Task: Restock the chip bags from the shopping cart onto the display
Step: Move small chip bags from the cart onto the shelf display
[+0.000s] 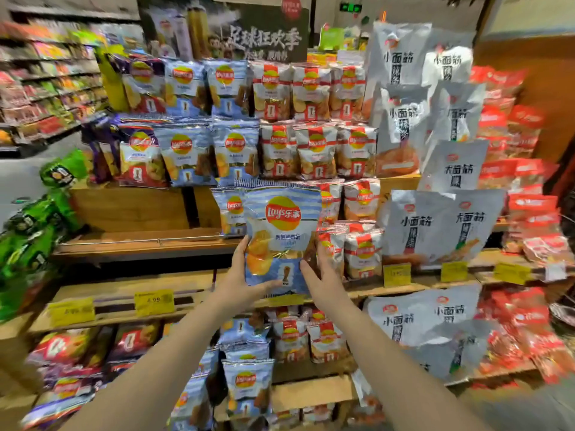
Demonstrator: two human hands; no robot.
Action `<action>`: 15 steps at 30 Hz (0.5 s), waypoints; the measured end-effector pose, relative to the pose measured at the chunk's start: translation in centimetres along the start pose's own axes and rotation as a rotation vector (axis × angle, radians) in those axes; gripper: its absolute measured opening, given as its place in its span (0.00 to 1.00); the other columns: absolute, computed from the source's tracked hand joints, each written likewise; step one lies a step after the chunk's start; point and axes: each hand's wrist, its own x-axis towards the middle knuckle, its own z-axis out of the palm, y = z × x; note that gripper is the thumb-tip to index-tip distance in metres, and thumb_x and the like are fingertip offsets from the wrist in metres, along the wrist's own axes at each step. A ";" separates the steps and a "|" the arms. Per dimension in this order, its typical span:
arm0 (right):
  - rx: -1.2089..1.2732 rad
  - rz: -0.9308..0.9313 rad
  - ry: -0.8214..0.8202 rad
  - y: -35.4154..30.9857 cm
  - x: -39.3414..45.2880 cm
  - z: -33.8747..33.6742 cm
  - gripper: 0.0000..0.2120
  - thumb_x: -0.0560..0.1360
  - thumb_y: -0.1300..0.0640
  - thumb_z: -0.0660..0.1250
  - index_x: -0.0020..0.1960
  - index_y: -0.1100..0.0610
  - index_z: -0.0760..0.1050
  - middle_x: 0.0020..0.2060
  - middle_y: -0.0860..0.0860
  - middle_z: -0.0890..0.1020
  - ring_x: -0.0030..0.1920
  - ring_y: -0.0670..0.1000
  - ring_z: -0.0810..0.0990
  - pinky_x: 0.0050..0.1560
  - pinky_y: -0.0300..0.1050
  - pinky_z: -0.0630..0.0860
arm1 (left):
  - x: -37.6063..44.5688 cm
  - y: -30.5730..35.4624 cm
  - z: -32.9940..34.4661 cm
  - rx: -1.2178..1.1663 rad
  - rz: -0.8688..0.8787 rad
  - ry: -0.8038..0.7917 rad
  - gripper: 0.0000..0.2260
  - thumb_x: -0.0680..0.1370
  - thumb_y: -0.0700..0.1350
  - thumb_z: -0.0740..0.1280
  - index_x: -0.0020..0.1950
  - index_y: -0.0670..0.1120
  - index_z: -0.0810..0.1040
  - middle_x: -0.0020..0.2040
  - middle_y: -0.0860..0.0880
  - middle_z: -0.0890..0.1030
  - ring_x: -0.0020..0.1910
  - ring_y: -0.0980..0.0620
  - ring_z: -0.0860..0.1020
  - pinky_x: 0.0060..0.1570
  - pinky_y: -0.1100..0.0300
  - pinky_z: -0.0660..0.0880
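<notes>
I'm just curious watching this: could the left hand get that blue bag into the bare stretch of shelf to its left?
Probably yes. The left hand and right hand hold the blue chip bag just in front of the wooden shelf, and nothing stands between.
</notes>
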 end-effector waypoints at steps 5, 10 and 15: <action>0.005 -0.028 -0.052 -1.7 9.8 2.6 0.31 0.81 0.47 0.57 0.78 0.45 0.44 0.76 0.43 0.54 0.75 0.48 0.55 0.70 0.43 0.60 | 8.5 -0.5 -5.3 0.021 -0.029 0.047 0.48 0.69 0.50 0.75 0.77 0.56 0.45 0.62 0.62 0.66 0.61 0.59 0.70 0.61 0.61 0.69; -0.019 -0.055 -0.128 -3.2 16.9 5.1 0.31 0.81 0.47 0.57 0.77 0.43 0.42 0.76 0.42 0.51 0.76 0.47 0.52 0.69 0.41 0.57 | 13.3 -1.8 -8.9 -0.031 -0.084 0.117 0.47 0.70 0.46 0.75 0.77 0.54 0.45 0.67 0.54 0.69 0.63 0.55 0.73 0.63 0.56 0.72; 0.017 -0.042 -0.265 -3.7 21.7 10.1 0.36 0.80 0.50 0.61 0.78 0.46 0.40 0.77 0.45 0.52 0.76 0.49 0.54 0.71 0.42 0.58 | 14.9 -3.9 -14.3 0.033 -0.147 0.205 0.47 0.71 0.44 0.75 0.77 0.52 0.44 0.67 0.54 0.66 0.64 0.55 0.70 0.60 0.60 0.71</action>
